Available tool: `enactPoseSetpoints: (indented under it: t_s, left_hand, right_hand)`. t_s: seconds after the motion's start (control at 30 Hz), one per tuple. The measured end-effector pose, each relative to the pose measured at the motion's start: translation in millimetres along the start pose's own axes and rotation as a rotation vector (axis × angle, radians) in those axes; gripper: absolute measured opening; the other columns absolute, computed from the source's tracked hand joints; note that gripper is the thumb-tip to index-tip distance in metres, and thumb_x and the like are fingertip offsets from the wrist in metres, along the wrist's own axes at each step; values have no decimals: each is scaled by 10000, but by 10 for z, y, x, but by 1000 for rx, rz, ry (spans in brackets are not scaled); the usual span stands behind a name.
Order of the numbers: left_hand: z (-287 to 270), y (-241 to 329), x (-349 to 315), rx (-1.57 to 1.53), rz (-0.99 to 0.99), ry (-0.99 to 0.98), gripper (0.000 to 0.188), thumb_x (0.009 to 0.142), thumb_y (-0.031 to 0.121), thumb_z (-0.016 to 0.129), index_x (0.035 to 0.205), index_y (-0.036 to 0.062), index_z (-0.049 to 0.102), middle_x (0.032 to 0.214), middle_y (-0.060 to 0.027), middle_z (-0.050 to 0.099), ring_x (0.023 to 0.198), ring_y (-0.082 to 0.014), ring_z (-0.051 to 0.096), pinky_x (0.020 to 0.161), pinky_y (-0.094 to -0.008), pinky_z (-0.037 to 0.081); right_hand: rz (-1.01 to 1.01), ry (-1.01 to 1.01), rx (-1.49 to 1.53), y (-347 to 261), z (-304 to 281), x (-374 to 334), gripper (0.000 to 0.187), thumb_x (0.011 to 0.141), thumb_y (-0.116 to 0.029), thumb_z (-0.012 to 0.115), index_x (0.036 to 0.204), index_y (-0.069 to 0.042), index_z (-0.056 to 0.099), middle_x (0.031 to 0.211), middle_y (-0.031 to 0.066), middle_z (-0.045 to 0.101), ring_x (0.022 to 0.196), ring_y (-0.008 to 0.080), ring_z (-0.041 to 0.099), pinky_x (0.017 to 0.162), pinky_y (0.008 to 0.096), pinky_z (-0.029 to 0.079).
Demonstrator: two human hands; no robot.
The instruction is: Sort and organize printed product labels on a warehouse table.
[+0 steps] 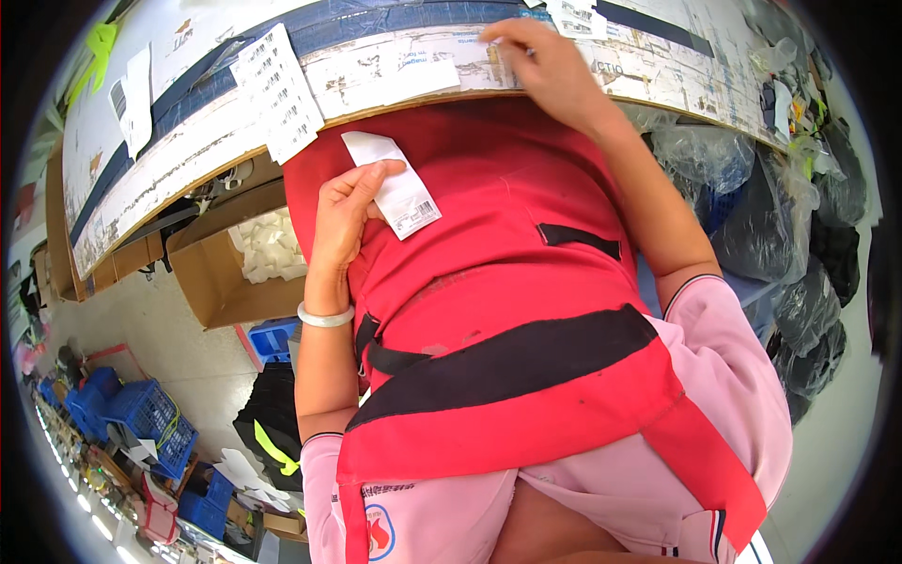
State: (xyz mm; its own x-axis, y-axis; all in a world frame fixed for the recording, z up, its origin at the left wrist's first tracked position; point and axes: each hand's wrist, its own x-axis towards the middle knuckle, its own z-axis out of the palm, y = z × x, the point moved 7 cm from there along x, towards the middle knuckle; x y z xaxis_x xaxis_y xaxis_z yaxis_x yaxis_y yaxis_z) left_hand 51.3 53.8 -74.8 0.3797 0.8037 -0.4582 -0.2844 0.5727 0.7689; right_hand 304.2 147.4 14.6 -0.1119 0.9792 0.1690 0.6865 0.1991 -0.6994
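Observation:
My left hand (pixel 349 202) is closed on a white paper label (pixel 402 193) with a printed barcode at its lower end. It pinches the label's edge between thumb and fingers, in front of the red apron (pixel 489 207). My right hand (pixel 550 70) is over the worn table (pixel 658 80), its fingers partly bent and apart, with nothing visible in them. A sheet of barcode labels (pixel 277 89) lies at the table's near edge, left of centre. Beside my right hand rests a blank white strip (pixel 413 83). More labels (pixel 578 19) lie just beyond that hand.
Another white strip (pixel 137 99) lies at the table's left. Below the edge stands an open cardboard box (pixel 211 282) holding small white pieces (pixel 268 246). Blue crates (pixel 155 423) are on the floor at left. Dark plastic-wrapped bundles (pixel 761 226) are piled at right.

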Motion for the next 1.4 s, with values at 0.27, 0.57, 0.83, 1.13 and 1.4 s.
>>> enactPoseSetpoints:
  t_s: [0.27, 0.57, 0.83, 1.13, 1.4]
  left_hand:
    - [-8, 19, -25, 12, 4, -4, 311, 956, 216, 549, 1058, -60, 649, 899, -107, 677, 748, -151, 656, 648, -265, 547]
    - [-36, -11, 3, 26, 3, -18, 294, 955, 204, 548, 1058, -51, 654, 903, -99, 677, 749, -142, 651, 649, -259, 537]
    - [-112, -2, -25, 109, 43, 64, 281, 953, 192, 551, 1057, -46, 659, 909, -92, 680, 780, -128, 639, 677, -231, 514]
    - [154, 177, -105, -243, 86, 20, 275, 935, 169, 581, 1071, -63, 639, 937, -115, 677, 784, -147, 647, 718, -274, 549]
    - [35, 84, -133, 60, 123, 126, 102, 868, 62, 657, 893, -36, 669, 718, -60, 646, 595, -102, 592, 540, -238, 503]
  right_hand:
    - [-245, -19, -210, -248, 318, 43, 153, 920, -73, 476, 959, -93, 623, 905, 103, 576, 900, 312, 570, 797, 383, 457]
    - [-276, -14, -226, -250, 347, 8, 155, 919, -70, 477, 959, -90, 625, 943, 102, 593, 906, 319, 566, 806, 384, 453]
    - [34, -280, 39, -569, 312, -313, 176, 882, -173, 601, 975, -33, 656, 860, 83, 646, 751, 176, 586, 698, 296, 467]
    - [456, -730, 678, -456, 974, -788, 150, 880, -157, 645, 909, -11, 662, 723, 0, 608, 650, 56, 544, 582, 199, 436]
    - [210, -400, 528, -603, 749, -615, 180, 880, -143, 651, 984, 2, 632, 791, -3, 601, 706, 52, 538, 637, 192, 440]
